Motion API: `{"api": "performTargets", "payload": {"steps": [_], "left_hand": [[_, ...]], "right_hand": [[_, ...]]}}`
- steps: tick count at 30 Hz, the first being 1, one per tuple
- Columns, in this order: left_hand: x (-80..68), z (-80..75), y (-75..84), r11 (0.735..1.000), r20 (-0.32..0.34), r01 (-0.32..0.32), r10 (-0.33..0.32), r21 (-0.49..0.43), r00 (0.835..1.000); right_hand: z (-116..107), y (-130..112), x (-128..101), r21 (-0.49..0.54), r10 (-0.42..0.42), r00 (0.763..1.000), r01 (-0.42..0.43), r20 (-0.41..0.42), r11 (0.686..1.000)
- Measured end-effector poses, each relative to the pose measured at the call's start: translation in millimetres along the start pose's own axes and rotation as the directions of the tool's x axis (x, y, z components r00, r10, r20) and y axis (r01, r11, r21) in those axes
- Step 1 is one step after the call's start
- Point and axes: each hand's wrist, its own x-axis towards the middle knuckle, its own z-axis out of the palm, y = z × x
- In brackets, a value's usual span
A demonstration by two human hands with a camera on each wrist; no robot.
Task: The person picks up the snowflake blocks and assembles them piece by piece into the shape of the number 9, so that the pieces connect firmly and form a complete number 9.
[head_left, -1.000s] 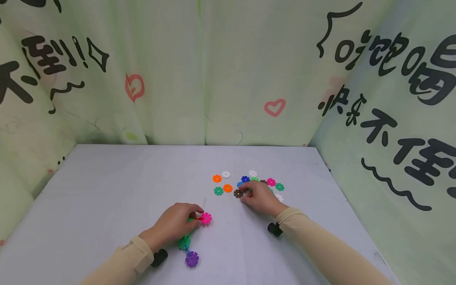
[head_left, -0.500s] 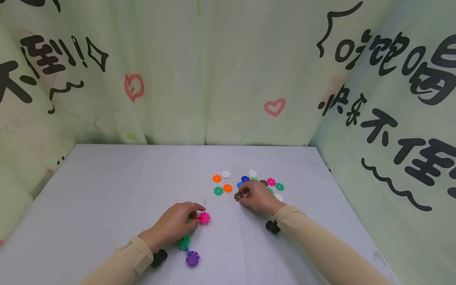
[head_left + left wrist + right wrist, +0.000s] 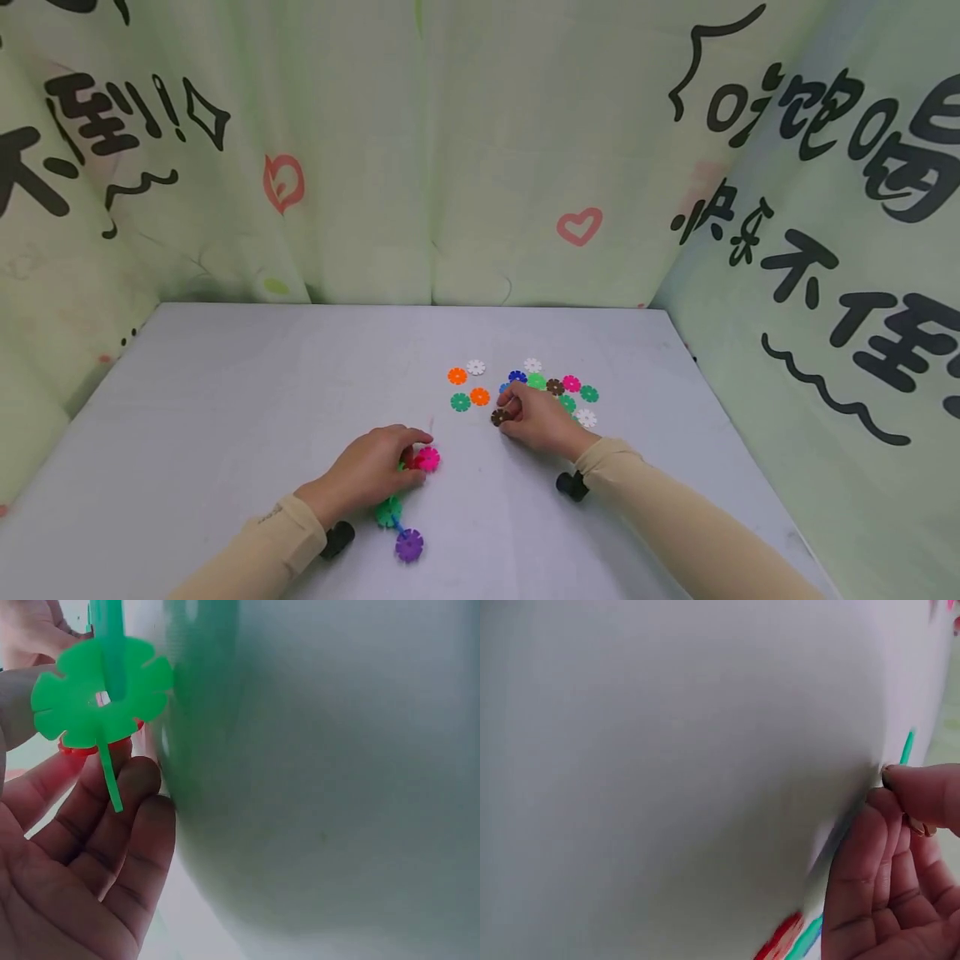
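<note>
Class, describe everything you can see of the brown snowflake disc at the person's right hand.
The brown snowflake disc is a small, flat, round piece with notches cut around its rim like petals; it looks like plastic. It sits low against the grey table, at the near left edge of the scattered coloured discs. The right hand pinches it between thumb and fingertips, covering its right side. Whether it lies flat or is lifted slightly cannot be told. The right wrist view does not show it clearly.

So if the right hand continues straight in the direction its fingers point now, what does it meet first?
The right hand points left and slightly away, pinching a brown disc. Straight on, it would probably meet the orange disc first, then the green disc; depth is uncertain.
</note>
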Motion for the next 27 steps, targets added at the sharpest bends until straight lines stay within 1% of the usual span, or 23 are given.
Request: {"api": "performTargets", "payload": {"steps": [3, 7, 10, 13, 19, 27], "left_hand": [[1.4, 1.4, 0.0, 1.0, 0.012, 0.015, -0.015, 0.008, 1.0], [2.6, 2.3, -0.2, 1.0, 0.015, 0.025, -0.025, 0.013, 1.0], [2.8, 2.3, -0.3, 1.0, 0.005, 0.009, -0.01, 0.018, 1.0], [2.1, 1.6, -0.2, 1.0, -0.009, -0.01, 0.011, 0.014, 1.0], [-0.1, -0.9, 0.7, 0.999, -0.024, -0.03, 0.03, -0.02, 0.999], [-1.4, -3.2, 0.0, 0.997, -0.031, -0.057, 0.055, -0.06, 0.998]], "right_hand": [[5, -5, -7, 0.036, -0.068, 0.997, 0.067, 0.03, 0.997], [15, -16, -17, 0.1, -0.151, 0.986, 0.144, 0.071, 0.985], [23, -26, -24, 0.138, -0.192, 0.977, 0.178, 0.09, 0.974], [31, -35, -29, 0.155, -0.236, 0.967, 0.219, 0.099, 0.963], [43, -48, -33, 0.138, -0.297, 0.952, 0.285, 0.075, 0.949], [48, -50, -34, 0.121, -0.342, 0.94, 0.337, 0.018, 0.934]]}}
